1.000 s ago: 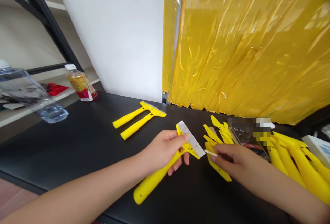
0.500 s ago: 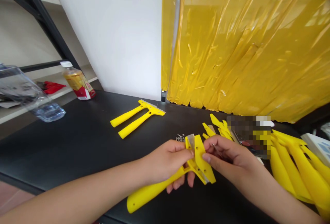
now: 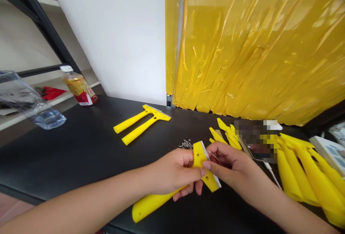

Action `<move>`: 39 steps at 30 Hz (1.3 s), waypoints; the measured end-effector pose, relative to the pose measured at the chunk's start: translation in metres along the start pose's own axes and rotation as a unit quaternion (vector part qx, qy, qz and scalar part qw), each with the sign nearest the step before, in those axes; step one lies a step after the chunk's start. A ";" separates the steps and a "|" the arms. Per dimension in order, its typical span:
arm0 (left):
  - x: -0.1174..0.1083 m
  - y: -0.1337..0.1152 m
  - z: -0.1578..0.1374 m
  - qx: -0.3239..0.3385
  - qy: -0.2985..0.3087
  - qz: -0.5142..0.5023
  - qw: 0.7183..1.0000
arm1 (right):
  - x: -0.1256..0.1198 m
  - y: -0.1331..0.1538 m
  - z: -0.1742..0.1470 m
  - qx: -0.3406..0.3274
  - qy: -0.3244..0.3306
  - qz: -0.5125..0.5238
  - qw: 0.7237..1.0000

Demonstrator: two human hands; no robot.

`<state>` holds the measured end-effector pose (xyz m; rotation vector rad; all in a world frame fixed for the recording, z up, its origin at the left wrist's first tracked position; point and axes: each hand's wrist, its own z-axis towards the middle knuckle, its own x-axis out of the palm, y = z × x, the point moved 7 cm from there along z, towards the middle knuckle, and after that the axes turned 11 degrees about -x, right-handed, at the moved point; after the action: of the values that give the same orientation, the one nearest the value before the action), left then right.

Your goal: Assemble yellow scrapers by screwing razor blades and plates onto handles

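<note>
My left hand (image 3: 185, 169) is closed around the neck of a yellow scraper (image 3: 155, 203), its handle slanting down to the left. The thumb presses on the yellow cover plate (image 3: 199, 153), which lies over the scraper's head. A metal blade (image 3: 217, 181) shows as a thin strip along the plate's right edge. My right hand (image 3: 229, 162) pinches the plate by this edge, thumb on top. A thin metal rod (image 3: 214, 156) also sticks out of its curled fingers; its other end is hidden. Small screws and nuts (image 3: 185, 143) lie in a pile just beyond my left hand.
Two yellow scrapers (image 3: 138, 128) lie further back on the black table (image 3: 81, 148). At right are loose yellow plates (image 3: 229, 133), several yellow handles (image 3: 304, 169), a white cable (image 3: 273, 174) and a box (image 3: 329, 155). Bottles (image 3: 81, 88) stand at left. Yellow film (image 3: 242, 47) hangs behind.
The cover plate has moved left onto the scraper's head and now lines up with it. My left thumb has shifted onto the plate. The view has turned slightly right.
</note>
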<state>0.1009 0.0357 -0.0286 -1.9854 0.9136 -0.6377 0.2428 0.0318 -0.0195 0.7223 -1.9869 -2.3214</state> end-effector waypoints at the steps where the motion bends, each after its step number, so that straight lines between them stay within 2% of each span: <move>1: -0.001 -0.001 -0.001 -0.001 -0.008 0.007 1.000 | -0.004 0.003 -0.001 -0.005 -0.018 -0.015 1.000; 3: -0.006 -0.004 -0.007 0.012 -0.052 0.039 0.998 | -0.013 0.013 -0.004 -0.020 -0.060 -0.053 0.997; 5: -0.013 -0.014 -0.018 0.061 -0.137 0.116 0.982 | -0.016 0.024 -0.007 -0.033 -0.078 -0.078 0.993; 6: -0.015 -0.020 -0.024 0.092 -0.186 0.172 0.963 | -0.014 0.028 -0.008 -0.033 -0.074 -0.076 0.994; 8: -0.011 -0.030 -0.037 0.150 -0.267 0.303 0.903 | -0.004 0.032 -0.011 -0.024 -0.047 -0.039 0.998; 11: 0.000 -0.032 -0.043 0.170 -0.322 0.452 0.814 | 0.013 0.029 -0.014 -0.002 -0.033 0.040 0.999; 13: 0.003 -0.030 -0.043 0.159 -0.341 0.495 0.783 | 0.019 0.024 -0.015 0.005 -0.039 0.066 0.997; 14: 0.002 -0.029 -0.043 0.155 -0.351 0.497 0.778 | 0.020 0.021 -0.016 0.010 -0.043 0.074 0.996; 16: -0.002 -0.031 -0.045 0.171 -0.365 0.463 0.789 | 0.017 0.016 -0.015 0.019 -0.061 0.098 0.993; 17: -0.006 -0.033 -0.047 0.185 -0.367 0.418 0.810 | 0.012 0.013 -0.015 0.024 -0.078 0.115 0.990; 19: -0.019 -0.035 -0.050 0.200 -0.356 0.264 0.874 | 0.002 0.008 -0.012 0.027 -0.110 0.150 0.982; 21: -0.028 -0.033 -0.045 0.179 -0.294 0.079 0.935 | -0.004 0.005 -0.008 0.022 -0.116 0.179 0.977; 22: -0.027 -0.032 -0.040 0.161 -0.245 0.006 0.956 | -0.005 0.004 -0.006 0.020 -0.111 0.189 0.975; 24: -0.021 -0.032 -0.032 0.132 -0.153 -0.072 0.977 | -0.005 0.004 -0.004 0.016 -0.096 0.201 0.975; 25: -0.019 -0.032 -0.029 0.121 -0.123 -0.086 0.981 | -0.005 0.004 -0.003 0.014 -0.089 0.201 0.976; 27: -0.017 -0.030 -0.026 0.108 -0.109 -0.102 0.983 | -0.002 0.006 -0.003 0.005 -0.073 0.181 0.981; 31: -0.025 -0.023 -0.021 0.109 -0.126 -0.140 0.976 | -0.005 0.005 -0.003 -0.003 -0.064 0.104 0.992; 34: -0.038 -0.023 -0.022 0.130 -0.163 -0.177 0.962 | -0.012 0.002 -0.001 -0.021 -0.071 0.000 0.997; 36: -0.047 -0.025 -0.023 0.151 -0.192 -0.196 0.950 | -0.009 0.003 0.001 -0.063 -0.039 -0.098 0.992; 39: -0.053 -0.027 -0.024 0.163 -0.209 -0.219 0.939 | 0.009 -0.001 0.000 -0.125 0.033 -0.218 0.967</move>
<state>0.0616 0.0768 0.0010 -1.9183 0.0948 -0.5339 0.2353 0.0295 -0.0229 1.3025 -1.5898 -2.6638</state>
